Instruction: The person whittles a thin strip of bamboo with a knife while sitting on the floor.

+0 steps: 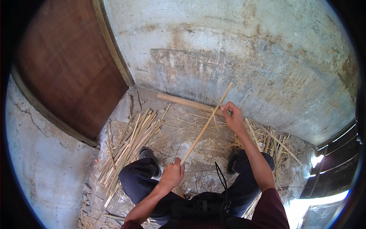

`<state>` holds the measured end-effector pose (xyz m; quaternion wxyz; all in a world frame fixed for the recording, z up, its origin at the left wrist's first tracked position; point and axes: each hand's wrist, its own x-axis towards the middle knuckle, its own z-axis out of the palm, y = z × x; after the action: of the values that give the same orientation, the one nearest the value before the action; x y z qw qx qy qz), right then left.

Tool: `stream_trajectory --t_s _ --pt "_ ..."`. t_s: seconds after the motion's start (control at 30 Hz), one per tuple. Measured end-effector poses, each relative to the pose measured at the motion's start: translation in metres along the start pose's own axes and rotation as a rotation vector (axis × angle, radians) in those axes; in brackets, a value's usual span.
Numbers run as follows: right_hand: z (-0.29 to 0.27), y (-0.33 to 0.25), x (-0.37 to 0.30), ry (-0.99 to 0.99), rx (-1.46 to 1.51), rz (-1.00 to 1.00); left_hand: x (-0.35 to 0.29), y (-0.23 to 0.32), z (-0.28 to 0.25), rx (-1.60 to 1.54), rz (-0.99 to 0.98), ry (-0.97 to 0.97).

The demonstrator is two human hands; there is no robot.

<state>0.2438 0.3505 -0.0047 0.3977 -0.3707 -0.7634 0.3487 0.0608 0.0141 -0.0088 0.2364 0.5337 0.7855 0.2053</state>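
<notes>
A long, pale bamboo strip [203, 131] slants up and to the right in front of me, its far end raised toward the wall. My left hand [172, 175] is closed around its near end. Beside the strip's upper part, my right hand [232, 115] has its thumb and forefinger curled together, close to or touching the strip. A small greenish bit shows between those fingers, too small to name. Under the strip's upper part, a thick bamboo pole [183, 102] lies on the floor along the wall.
Many split bamboo strips [131, 147] lie piled left of my legs. More pieces and shavings [280, 143] litter the floor on the right. A stained wall [228, 49] stands ahead, a brown door panel [72, 65] at the left. A dark cord [221, 175] hangs near my lap.
</notes>
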Motion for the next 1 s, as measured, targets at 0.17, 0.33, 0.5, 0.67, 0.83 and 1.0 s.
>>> stream_trajectory --t_s 0.17,0.33,0.5,0.67,0.83,1.0 --pt "0.016 -0.015 -0.023 -0.118 -0.003 -0.208 0.003 -0.007 0.001 -0.038 0.008 0.031" --pt "0.020 -0.034 -0.039 -0.171 -0.026 -0.182 0.008 -0.008 0.001 -0.062 0.014 0.029" --pt "0.030 -0.055 -0.064 -0.281 -0.042 -0.186 0.011 -0.003 -0.005 -0.092 0.010 0.044" --pt "0.046 -0.067 -0.089 -0.382 -0.037 -0.457 0.014 -0.001 -0.004 -0.075 0.029 0.056" --pt "0.042 -0.060 -0.076 -0.336 -0.036 -0.366 0.015 -0.001 -0.002 -0.063 0.032 0.062" --pt "0.023 -0.050 -0.049 -0.187 0.004 -0.222 0.011 0.000 -0.005 -0.081 0.020 0.038"
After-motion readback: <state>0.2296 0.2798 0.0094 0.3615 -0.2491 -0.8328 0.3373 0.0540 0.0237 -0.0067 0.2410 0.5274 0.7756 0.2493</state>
